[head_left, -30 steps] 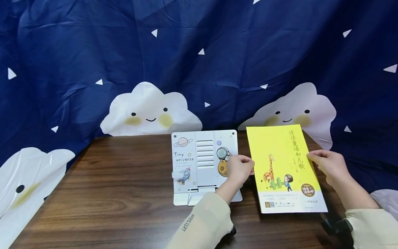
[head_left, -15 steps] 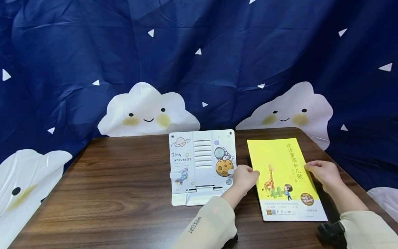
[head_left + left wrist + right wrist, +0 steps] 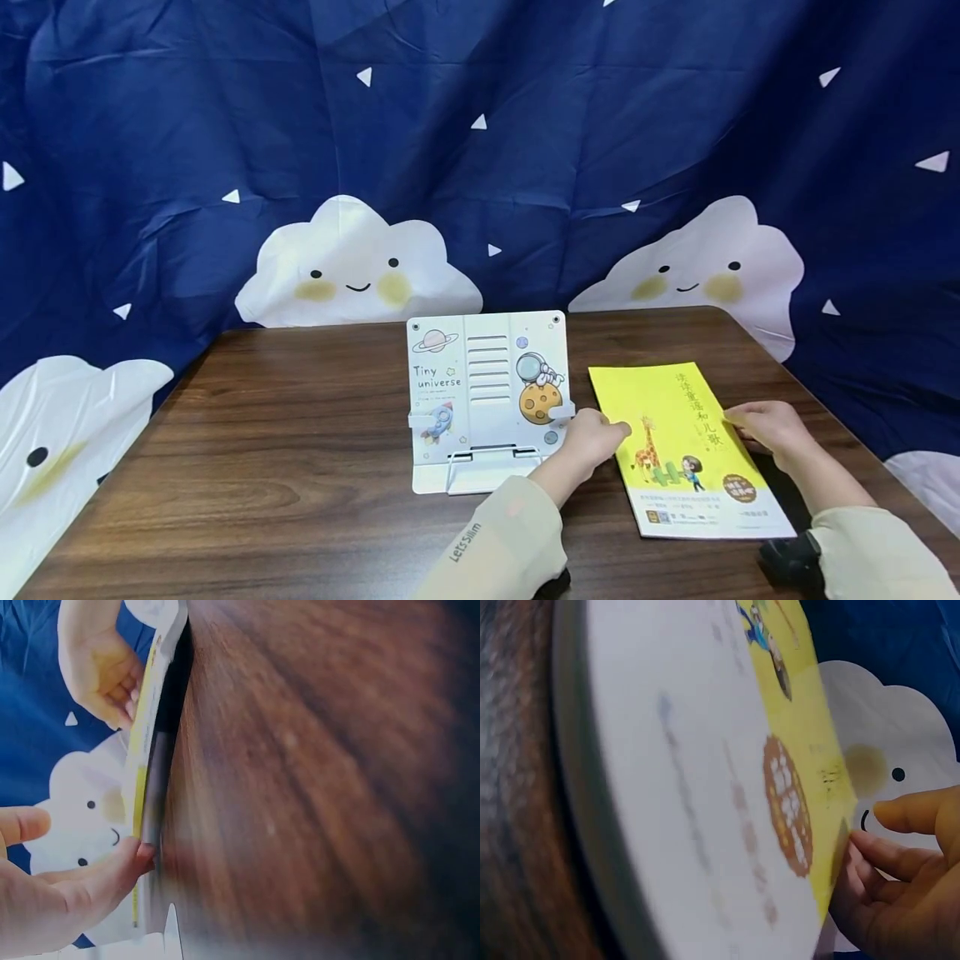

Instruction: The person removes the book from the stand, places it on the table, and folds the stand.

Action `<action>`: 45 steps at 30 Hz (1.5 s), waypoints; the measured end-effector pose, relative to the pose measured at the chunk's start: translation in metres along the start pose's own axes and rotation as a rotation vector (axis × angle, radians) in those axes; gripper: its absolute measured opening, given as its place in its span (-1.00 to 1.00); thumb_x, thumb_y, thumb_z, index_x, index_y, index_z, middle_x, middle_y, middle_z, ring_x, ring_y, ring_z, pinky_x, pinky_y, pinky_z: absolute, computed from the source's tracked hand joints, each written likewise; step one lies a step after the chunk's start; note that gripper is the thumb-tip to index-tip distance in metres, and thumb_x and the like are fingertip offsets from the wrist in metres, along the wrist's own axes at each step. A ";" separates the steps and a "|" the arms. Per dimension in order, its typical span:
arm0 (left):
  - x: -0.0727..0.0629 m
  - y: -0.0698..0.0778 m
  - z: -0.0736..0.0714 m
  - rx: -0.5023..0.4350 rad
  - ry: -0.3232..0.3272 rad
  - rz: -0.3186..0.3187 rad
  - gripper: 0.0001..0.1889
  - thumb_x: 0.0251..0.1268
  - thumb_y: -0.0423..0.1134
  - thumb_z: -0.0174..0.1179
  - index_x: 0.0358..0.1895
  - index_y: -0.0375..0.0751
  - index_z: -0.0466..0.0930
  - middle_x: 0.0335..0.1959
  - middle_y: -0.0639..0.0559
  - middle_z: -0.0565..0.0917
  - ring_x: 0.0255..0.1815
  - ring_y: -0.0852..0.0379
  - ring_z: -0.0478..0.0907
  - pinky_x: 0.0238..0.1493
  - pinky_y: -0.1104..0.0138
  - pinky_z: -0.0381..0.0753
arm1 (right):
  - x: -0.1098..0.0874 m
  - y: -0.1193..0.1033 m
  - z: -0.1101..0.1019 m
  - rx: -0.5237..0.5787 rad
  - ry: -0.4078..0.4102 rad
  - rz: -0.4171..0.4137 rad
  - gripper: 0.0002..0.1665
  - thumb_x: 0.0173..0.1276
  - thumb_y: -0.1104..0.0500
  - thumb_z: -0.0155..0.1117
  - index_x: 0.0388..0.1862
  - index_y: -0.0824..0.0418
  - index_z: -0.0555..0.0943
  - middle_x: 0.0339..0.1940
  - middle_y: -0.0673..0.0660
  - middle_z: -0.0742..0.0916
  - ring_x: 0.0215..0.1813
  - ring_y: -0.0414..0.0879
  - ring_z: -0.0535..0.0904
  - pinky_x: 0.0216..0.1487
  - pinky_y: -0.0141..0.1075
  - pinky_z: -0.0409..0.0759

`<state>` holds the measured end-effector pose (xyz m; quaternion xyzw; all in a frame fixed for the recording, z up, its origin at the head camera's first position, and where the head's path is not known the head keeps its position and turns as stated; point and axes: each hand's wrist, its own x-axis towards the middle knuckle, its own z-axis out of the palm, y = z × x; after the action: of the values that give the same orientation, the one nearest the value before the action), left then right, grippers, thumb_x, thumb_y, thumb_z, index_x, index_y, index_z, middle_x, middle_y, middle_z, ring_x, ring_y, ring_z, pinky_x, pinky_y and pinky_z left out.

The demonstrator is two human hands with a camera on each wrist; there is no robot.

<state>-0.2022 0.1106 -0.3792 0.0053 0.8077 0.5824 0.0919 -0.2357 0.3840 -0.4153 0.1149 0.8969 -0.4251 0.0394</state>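
Observation:
A yellow book (image 3: 678,454) with a giraffe and a child on its cover lies on the right part of the wooden table. My left hand (image 3: 592,439) is at its left edge. In the left wrist view the left fingertips (image 3: 139,859) touch the book's edge, while the thumb stands away from it. My right hand (image 3: 772,432) is at the opposite edge. The right wrist view shows its fingers (image 3: 885,855) against that edge and the thumb raised off the cover. A white book stand (image 3: 489,392) with space drawings stands left of the book.
The stand has a wire support (image 3: 495,471) at its front and small page clips at its sides. A dark blue curtain (image 3: 420,125) with smiling clouds hangs behind the table (image 3: 262,467). A black wrist device (image 3: 791,562) sits below the right wrist.
The book has come down from a raised tilt to lie on the table, both hands lowering with it. The thumbs now stand off the cover. The stand has stayed put.

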 end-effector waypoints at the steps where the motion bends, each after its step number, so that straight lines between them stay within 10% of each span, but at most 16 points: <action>1: 0.000 0.000 0.000 0.001 -0.005 -0.002 -0.54 -0.02 -0.30 0.11 -0.90 -0.10 0.06 -0.95 0.15 0.05 -0.90 0.22 -0.04 -0.84 0.42 -0.06 | -0.003 -0.004 0.001 0.012 -0.012 0.009 -0.42 0.18 0.10 0.08 -0.07 0.63 0.38 -0.22 0.32 0.53 -0.29 -0.02 0.45 -0.41 -0.30 0.47; 18: 0.002 -0.001 -0.007 0.030 -0.045 -0.001 -0.59 0.02 -0.28 0.10 -0.85 -0.12 0.13 -0.89 0.12 0.11 -0.89 0.22 0.01 -0.84 0.42 -0.01 | -0.027 -0.034 0.003 0.082 -0.012 0.030 -0.34 0.19 0.10 0.05 -0.08 0.74 0.28 -0.46 0.14 0.59 -0.47 -0.20 0.47 -0.46 -0.32 0.52; 27: -0.004 0.003 -0.014 0.212 -0.116 0.105 -0.64 0.04 -0.21 0.08 -0.82 -0.17 0.23 -0.87 0.13 0.14 -0.86 0.23 0.02 -0.82 0.43 0.03 | 0.015 0.006 0.008 -0.052 0.026 -0.078 -0.22 0.20 -0.16 -0.01 -0.02 0.59 0.36 -0.15 0.38 0.53 -0.29 -0.01 0.51 -0.39 -0.30 0.52; 34: -0.002 0.014 -0.034 0.286 -0.114 0.170 -0.74 0.06 -0.12 0.11 -0.27 -0.24 0.59 -0.37 0.10 0.57 -0.35 0.21 0.47 -0.36 0.37 0.43 | 0.033 0.009 0.015 -0.100 0.065 -0.185 -0.13 0.14 -0.33 -0.09 0.01 0.46 0.39 -0.05 0.39 0.49 -0.21 0.10 0.50 -0.31 -0.15 0.51; 40: 0.001 0.029 -0.068 0.203 -0.079 0.286 -0.81 0.10 -0.19 0.09 -0.31 -0.20 0.60 -0.49 0.14 0.56 -0.45 0.27 0.45 -0.41 0.45 0.41 | 0.029 -0.020 0.025 -0.056 0.065 -0.262 -0.23 0.17 -0.26 -0.04 0.02 0.40 0.39 -0.07 0.34 0.52 -0.24 0.03 0.54 -0.40 -0.24 0.52; 45: 0.006 0.036 -0.096 0.131 -0.066 0.460 -0.83 0.14 -0.28 0.03 -0.32 -0.27 0.58 -0.46 0.07 0.59 -0.44 0.28 0.46 -0.37 0.49 0.41 | -0.019 -0.085 0.029 0.023 0.018 -0.301 -0.32 0.21 -0.12 0.04 0.00 0.48 0.37 -0.11 0.38 0.53 -0.22 0.08 0.54 -0.36 -0.18 0.51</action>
<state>-0.2266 0.0330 -0.3169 0.2144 0.8178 0.5339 -0.0175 -0.2384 0.3062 -0.3660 -0.0168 0.8995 -0.4353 -0.0340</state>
